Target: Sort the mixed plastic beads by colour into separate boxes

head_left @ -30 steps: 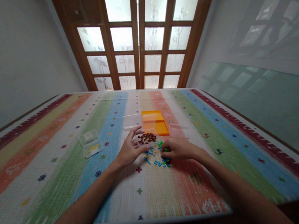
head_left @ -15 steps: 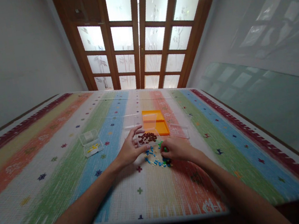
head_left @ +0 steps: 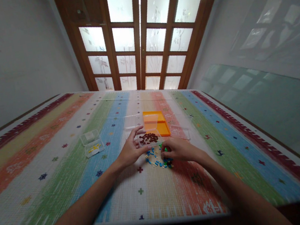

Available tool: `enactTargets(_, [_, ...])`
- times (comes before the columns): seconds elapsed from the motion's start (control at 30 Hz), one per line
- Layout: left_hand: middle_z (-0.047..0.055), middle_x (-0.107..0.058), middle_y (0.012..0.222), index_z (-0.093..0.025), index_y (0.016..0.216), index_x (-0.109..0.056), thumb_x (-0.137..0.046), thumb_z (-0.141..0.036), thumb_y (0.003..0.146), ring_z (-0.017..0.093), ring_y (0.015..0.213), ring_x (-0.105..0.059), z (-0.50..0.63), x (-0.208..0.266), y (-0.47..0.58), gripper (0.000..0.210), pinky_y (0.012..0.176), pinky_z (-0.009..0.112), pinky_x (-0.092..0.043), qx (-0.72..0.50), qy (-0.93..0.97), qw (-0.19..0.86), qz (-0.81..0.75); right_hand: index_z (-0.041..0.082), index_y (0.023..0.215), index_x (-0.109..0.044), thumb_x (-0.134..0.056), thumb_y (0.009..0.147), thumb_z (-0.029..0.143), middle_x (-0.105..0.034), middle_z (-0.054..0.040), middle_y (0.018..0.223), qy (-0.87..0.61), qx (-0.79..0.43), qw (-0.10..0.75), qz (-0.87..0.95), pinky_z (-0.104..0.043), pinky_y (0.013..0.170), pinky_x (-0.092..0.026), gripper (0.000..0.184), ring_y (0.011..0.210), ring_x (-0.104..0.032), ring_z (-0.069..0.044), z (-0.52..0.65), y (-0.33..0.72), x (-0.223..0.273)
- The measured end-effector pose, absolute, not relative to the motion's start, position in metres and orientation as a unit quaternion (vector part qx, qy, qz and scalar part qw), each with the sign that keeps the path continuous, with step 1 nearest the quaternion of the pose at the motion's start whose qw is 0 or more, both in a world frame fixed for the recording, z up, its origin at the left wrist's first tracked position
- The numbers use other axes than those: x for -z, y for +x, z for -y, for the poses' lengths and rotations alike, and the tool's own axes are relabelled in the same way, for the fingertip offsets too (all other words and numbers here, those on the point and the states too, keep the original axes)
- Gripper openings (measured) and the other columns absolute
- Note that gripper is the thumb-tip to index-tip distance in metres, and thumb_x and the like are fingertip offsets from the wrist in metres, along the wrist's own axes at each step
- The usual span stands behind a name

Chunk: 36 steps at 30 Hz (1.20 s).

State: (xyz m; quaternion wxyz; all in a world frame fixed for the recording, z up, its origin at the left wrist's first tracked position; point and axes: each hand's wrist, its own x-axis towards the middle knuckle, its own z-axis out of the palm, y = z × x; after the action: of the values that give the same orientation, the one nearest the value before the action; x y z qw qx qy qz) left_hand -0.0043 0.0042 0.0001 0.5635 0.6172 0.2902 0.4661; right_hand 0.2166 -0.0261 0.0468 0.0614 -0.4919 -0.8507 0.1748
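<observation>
My left hand (head_left: 130,148) grips the left side of a clear plastic box (head_left: 158,141), thumb along the near edge and fingers behind. Many small brown pieces (head_left: 148,138) lie in that box. Just in front of it, loose blue, cream and green toy bricks (head_left: 155,161) are spread on the cloth. My right hand (head_left: 176,150) is at the right of this pile, fingertips pinched together and pointing down among the bricks. Whatever lies between those fingertips is too small and hidden to make out.
Behind the box stands an open orange case (head_left: 161,127), with clear empty-looking trays beside it. An open clear box (head_left: 93,148) with yellow pieces sits to the left. A striped cloth (head_left: 71,169) covers the table; wooden glass doors (head_left: 124,37) are beyond.
My right hand stays over the bricks with only a slight shift of its fingers. My left hand keeps its hold on the clear box. The view tilts a little.
</observation>
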Motion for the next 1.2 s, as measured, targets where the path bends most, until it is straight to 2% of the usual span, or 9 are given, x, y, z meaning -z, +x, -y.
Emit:
enactTargets(0.1, [0.011, -0.052, 0.13, -0.025, 0.135, -0.047, -0.085, -0.024, 0.07, 0.023, 0.106, -0.067, -0.004, -0.001, -0.004, 0.075, 0.093, 0.042, -0.057, -0.469, 0.616, 0.566, -0.284, 0.015, 0.086, -0.075, -0.064, 0.085, 0.015, -0.067, -0.0014, 0.073, -0.448, -0.224, 0.082, 0.862, -0.022, 0.061, -0.034, 0.011, 0.064, -0.055, -0.011, 0.028, 0.219, -0.064])
enactTargets(0.27, [0.012, -0.051, 0.133, -0.025, 0.135, -0.047, -0.087, -0.025, 0.069, 0.023, 0.104, -0.068, -0.003, -0.003, -0.003, 0.077, 0.094, 0.042, -0.056, -0.467, 0.606, 0.577, -0.284, 0.013, 0.089, -0.074, -0.062, 0.091, 0.023, -0.059, 0.0022, 0.063, -0.429, -0.207, 0.133, 0.869, -0.022, 0.056, -0.029, 0.016, 0.055, -0.046, -0.009, 0.024, 0.214, -0.089])
enactTargets(0.5, [0.013, -0.049, 0.137, -0.026, 0.137, -0.045, -0.086, -0.025, 0.069, 0.022, 0.104, -0.069, -0.003, -0.004, -0.004, 0.079, 0.094, 0.04, -0.055, -0.454, 0.604, 0.591, -0.282, 0.013, 0.088, -0.074, -0.062, 0.089, 0.019, -0.069, -0.0039, 0.074, -0.422, -0.124, 0.104, 0.892, -0.023, 0.06, -0.03, 0.014, 0.064, -0.053, -0.011, -0.002, 0.194, -0.085])
enactTargets(0.83, [0.01, -0.052, 0.131, -0.027, 0.136, -0.047, -0.086, -0.023, 0.069, 0.021, 0.101, -0.068, -0.001, -0.005, -0.004, 0.077, 0.094, 0.039, -0.055, -0.457, 0.61, 0.591, -0.263, 0.014, 0.085, -0.076, -0.061, 0.088, 0.016, -0.072, -0.0046, 0.074, -0.39, -0.126, 0.09, 0.908, -0.022, 0.06, -0.032, 0.016, 0.061, -0.055, -0.011, -0.015, 0.185, -0.079])
enactTargets(1.07, [0.009, -0.053, 0.128, -0.026, 0.135, -0.047, -0.086, -0.023, 0.069, 0.02, 0.101, -0.068, 0.0, -0.007, -0.003, 0.077, 0.093, 0.038, -0.056, -0.454, 0.605, 0.6, -0.26, 0.015, 0.088, -0.077, -0.065, 0.085, 0.015, -0.073, -0.0049, 0.076, -0.406, -0.117, 0.12, 0.899, -0.022, 0.062, -0.033, 0.013, 0.065, -0.058, -0.012, -0.016, 0.182, -0.075])
enactTargets(1.2, [0.011, -0.053, 0.131, -0.026, 0.136, -0.047, -0.086, -0.025, 0.07, 0.022, 0.103, -0.068, -0.001, -0.005, -0.003, 0.076, 0.094, 0.041, -0.055, -0.458, 0.608, 0.595, -0.259, 0.015, 0.089, -0.076, -0.064, 0.087, 0.017, -0.07, -0.0031, 0.073, -0.419, -0.131, 0.142, 0.887, -0.022, 0.061, -0.032, 0.012, 0.063, -0.056, -0.011, -0.015, 0.187, -0.075])
